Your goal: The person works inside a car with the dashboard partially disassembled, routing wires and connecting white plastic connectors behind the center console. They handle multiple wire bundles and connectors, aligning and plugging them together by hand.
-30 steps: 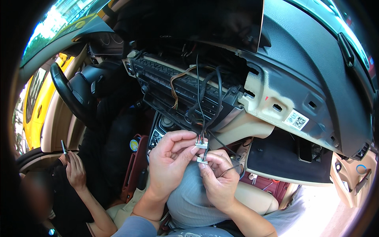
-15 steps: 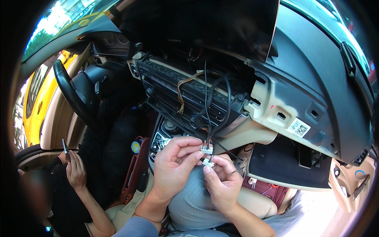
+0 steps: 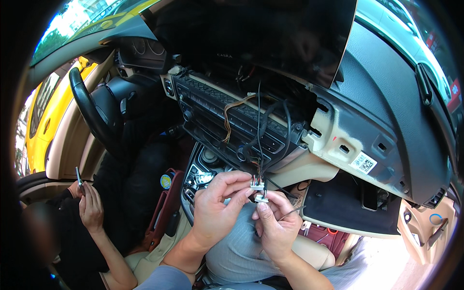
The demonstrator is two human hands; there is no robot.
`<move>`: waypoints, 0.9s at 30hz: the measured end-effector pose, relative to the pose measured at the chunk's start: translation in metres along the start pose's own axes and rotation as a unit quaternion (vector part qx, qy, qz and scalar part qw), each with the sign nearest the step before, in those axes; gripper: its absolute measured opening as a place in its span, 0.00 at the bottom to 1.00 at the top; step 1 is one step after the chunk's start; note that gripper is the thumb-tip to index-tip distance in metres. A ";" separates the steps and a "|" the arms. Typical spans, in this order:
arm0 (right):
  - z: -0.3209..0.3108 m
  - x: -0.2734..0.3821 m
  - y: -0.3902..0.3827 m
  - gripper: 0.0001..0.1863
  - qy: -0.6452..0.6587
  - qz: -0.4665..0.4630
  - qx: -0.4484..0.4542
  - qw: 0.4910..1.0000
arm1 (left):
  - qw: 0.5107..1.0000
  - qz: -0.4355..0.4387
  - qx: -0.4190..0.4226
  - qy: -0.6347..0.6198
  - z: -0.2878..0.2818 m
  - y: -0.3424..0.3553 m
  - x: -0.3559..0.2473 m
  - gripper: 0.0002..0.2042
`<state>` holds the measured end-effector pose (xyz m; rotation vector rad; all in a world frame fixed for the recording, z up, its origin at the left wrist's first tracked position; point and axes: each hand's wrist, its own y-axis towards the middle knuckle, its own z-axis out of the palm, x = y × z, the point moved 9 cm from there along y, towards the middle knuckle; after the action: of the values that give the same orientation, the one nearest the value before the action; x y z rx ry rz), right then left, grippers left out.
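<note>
My left hand [image 3: 216, 209] pinches a white wiring connector [image 3: 257, 186] between thumb and fingertips, with thin coloured wires rising from it into the dark harness [image 3: 261, 169]. Just below it, my right hand [image 3: 278, 228] grips a second, smaller white connector [image 3: 261, 198] between thumb and index finger. The two connectors are close together; whether they touch I cannot tell. A thin dark cable [image 3: 293, 211] sticks out past the right hand's fingers. Both hands are above my grey-clad leg [image 3: 232, 249].
Ahead is the opened dashboard with its control panel [image 3: 227, 116], a loose brown wire bundle [image 3: 226, 118] and a large black screen [image 3: 256, 34] above. The open glovebox lid [image 3: 348, 205] carries a phone [image 3: 369, 198]. At left, another person's hand [image 3: 92, 212] is beside a phone [image 3: 79, 178], near the steering wheel [image 3: 87, 108].
The view has shifted a little, so the dashboard appears slightly lower. Both hands keep their hold on the connectors, with little other visible movement.
</note>
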<state>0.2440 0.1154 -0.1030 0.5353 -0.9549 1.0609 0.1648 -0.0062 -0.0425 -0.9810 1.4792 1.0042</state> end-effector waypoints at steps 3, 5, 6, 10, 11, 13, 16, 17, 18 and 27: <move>-0.002 -0.005 -0.001 0.18 0.021 0.036 -0.011 0.999 | 1.000 0.009 0.007 0.007 0.000 0.001 -0.001 0.13; -0.003 -0.002 -0.001 0.20 0.027 0.019 -0.030 0.999 | 1.000 0.010 0.009 0.004 0.001 0.001 0.000 0.13; -0.003 -0.001 -0.001 0.20 0.033 0.011 -0.031 0.999 | 1.000 0.008 0.009 0.002 0.001 0.001 0.001 0.13; -0.003 0.001 0.000 0.20 0.016 0.004 -0.029 0.999 | 0.999 -0.010 0.009 -0.039 0.002 0.001 0.005 0.14; -0.002 0.002 0.001 0.20 0.008 -0.003 -0.026 1.000 | 0.999 -0.010 0.011 -0.036 0.002 0.000 0.005 0.14; -0.002 0.002 0.000 0.20 -0.001 -0.006 -0.024 1.000 | 0.999 -0.014 0.011 -0.048 0.001 0.000 0.006 0.16; -0.002 0.002 -0.002 0.21 0.004 -0.004 -0.018 1.000 | 0.997 -0.037 0.028 -0.057 0.002 0.001 0.012 0.17; -0.002 0.002 -0.002 0.21 0.009 -0.002 -0.015 1.000 | 0.997 -0.032 0.033 -0.064 0.002 0.002 0.011 0.17; -0.002 0.002 -0.003 0.22 0.010 -0.002 -0.013 1.000 | 0.996 -0.027 0.039 -0.070 0.002 0.002 0.011 0.16; 0.005 0.021 0.008 0.21 -0.114 -0.094 0.022 0.989 | 0.991 -0.063 0.066 -0.097 0.010 0.009 0.015 0.12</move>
<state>0.2380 0.1254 -0.0827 0.7814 -1.0599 0.8639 0.1574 0.0047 -0.0580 -0.8456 1.2888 0.8749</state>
